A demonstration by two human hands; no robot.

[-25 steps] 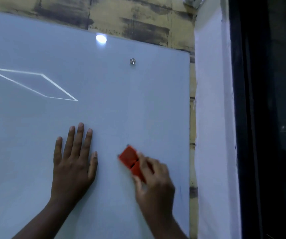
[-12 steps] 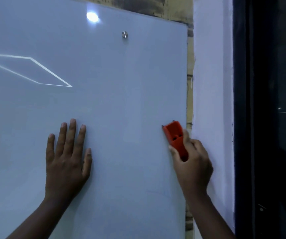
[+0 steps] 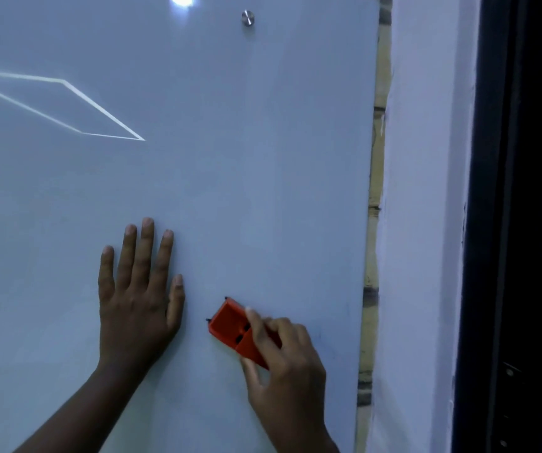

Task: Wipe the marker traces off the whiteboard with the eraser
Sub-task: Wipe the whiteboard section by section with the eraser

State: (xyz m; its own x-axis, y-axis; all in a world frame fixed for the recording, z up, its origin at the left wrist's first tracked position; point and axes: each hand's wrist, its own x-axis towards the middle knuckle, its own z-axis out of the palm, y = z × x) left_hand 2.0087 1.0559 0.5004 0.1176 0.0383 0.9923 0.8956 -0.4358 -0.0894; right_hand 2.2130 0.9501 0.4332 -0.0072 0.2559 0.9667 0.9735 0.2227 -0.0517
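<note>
A pale whiteboard fills most of the view. My right hand grips an orange eraser and holds it flat against the board's lower middle. My left hand presses flat on the board just left of the eraser, fingers straight and pointing up. Faint bluish marker traces show to the right of the eraser near the board's right edge. A bright white outline at the upper left looks like a reflection on the board.
A metal mounting stud sits near the board's top, beside a light glare. Right of the board runs a strip of rough wall, then a white wall and a dark window frame.
My right hand swept the eraser from the lower middle to the board's right edge, then back down and left beside my left hand. The left hand stayed pressed on the board.
</note>
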